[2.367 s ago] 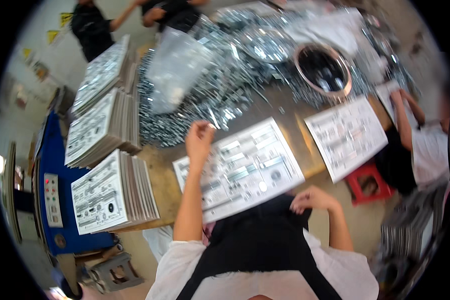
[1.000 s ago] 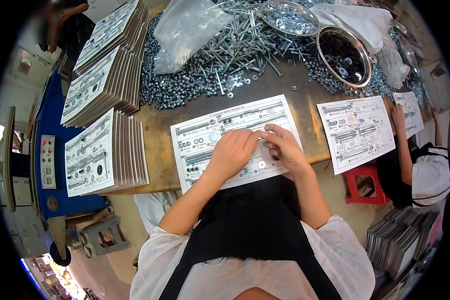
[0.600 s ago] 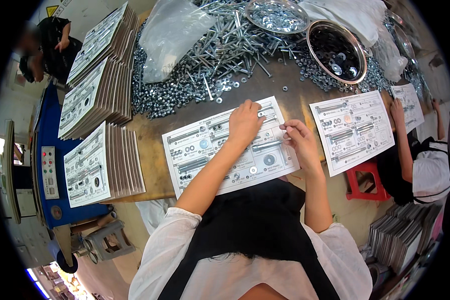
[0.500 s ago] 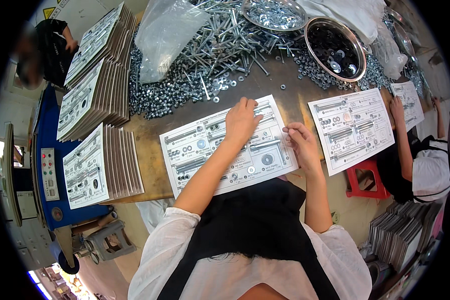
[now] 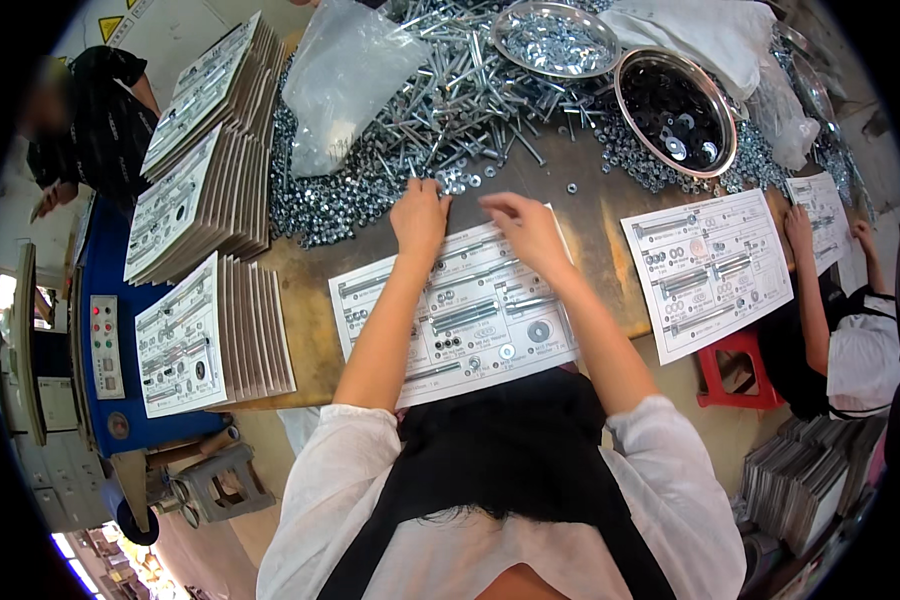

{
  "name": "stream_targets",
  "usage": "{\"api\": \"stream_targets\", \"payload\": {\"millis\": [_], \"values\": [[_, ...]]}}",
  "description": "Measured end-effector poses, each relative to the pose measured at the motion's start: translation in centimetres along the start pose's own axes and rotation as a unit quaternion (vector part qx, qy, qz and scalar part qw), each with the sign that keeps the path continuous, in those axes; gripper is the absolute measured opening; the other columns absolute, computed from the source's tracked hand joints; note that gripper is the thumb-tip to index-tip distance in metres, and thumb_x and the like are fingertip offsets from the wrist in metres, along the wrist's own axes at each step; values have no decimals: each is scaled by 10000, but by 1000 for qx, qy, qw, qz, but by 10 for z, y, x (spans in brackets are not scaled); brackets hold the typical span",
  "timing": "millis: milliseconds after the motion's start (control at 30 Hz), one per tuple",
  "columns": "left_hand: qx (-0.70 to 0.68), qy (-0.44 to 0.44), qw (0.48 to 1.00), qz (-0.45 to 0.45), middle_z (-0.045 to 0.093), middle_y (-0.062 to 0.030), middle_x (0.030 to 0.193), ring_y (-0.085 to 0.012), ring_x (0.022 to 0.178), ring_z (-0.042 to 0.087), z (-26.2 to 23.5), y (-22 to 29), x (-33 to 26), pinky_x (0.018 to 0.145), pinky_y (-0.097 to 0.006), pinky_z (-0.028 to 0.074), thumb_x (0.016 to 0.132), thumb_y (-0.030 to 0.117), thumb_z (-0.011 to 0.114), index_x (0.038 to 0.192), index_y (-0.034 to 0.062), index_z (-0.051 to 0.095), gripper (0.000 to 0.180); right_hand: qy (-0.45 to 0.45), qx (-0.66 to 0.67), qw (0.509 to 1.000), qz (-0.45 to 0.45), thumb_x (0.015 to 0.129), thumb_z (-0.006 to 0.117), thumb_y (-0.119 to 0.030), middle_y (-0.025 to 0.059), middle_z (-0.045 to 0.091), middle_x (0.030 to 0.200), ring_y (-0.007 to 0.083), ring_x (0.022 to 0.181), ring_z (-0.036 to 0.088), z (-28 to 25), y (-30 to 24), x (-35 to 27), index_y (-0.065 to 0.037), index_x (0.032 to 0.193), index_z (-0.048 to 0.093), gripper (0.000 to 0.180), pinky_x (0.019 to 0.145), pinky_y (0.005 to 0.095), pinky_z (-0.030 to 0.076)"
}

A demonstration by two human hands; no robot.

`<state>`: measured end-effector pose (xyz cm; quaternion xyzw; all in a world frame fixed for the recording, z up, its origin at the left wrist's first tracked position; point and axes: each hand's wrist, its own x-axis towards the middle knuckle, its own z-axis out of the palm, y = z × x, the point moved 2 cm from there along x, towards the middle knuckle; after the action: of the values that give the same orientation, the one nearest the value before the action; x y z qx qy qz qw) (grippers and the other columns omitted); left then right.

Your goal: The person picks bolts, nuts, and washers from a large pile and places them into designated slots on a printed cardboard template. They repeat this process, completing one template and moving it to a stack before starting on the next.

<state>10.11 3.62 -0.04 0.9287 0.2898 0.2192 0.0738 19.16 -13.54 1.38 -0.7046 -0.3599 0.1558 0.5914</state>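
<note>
left hand (image 5: 422, 217): curled beside loose washers (image 5: 474, 181), grip hidden | right hand (image 5: 522, 230): loosely open, nothing visible held | card (image 5: 462, 318): on worktop (image 5: 607, 268), bolts (image 5: 475, 92) beyond, seemingly for easy reach

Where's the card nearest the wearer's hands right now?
Head view, centre: the printed card lies on the table, right of the card stacks, left of another card.

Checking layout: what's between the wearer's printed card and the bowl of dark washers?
Head view: beyond the card, brown tabletop with one loose metal piece, then scattered small nuts.
</note>
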Motion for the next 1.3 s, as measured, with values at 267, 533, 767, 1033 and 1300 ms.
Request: {"api": "stream_targets", "payload": {"millis": [267, 533, 767, 1033, 1300], "values": [[-12, -29, 999, -7, 635, -63, 946, -277, 821, 659, -5, -15, -15, 712, -402, 518, 835, 249, 756, 955, 101, 691, 201, -28, -251, 967, -20, 808, 733, -167, 106, 658, 1004, 322, 945, 651, 57, 25, 71, -106, 965, 735, 169, 794, 432, 527], [-340, -115, 923, -137, 676, -32, 814, -172, 653, 603, -18, -22, -6, 583, -337, 464, 826, 228, 786, 836, 49, 700, 199, -12, -111, 991, 71, 813, 742, -148, 82, 736, 860, 254, 787, 704, 35, 30, 64, -81, 900, 741, 110, 717, 370, 537], [-679, -169, 626, -345, 593, 49, 712, -23, 596, 471, -25, -10, -17, 521, -160, 338, 927, 302, 723, 856, 47, 692, 267, -14, -12, 997, 75, 885, 728, -203, 77, 737, 869, 150, 767, 690, 31, 4, 42, -54, 1054, 726, 225, 713, 296, 542], [-490, -68, 838, -228, 591, 23, 669, -37, 626, 480, -50, 11, -36, 543, -214, 370, 945, 268, 700, 892, 4, 725, 271, 1, 173, 979, 107, 858, 759, -74, 132, 747, 971, 127, 879, 692, 39, -41, 6, 14, 1231, 610, 411, 736, 242, 554], [-117, 56, 976, 174, 643, 0, 964, -185, 748, 590, -116, 29, -68, 665, -323, 457, 796, 193, 781, 1145, 167, 702, 358, -31, 235, 954, 183, 843, 784, -99, 102, 751, 919, 91, 803, 646, 28, -44, -23, 1, 1222, 609, 430, 731, 221, 502]]}}
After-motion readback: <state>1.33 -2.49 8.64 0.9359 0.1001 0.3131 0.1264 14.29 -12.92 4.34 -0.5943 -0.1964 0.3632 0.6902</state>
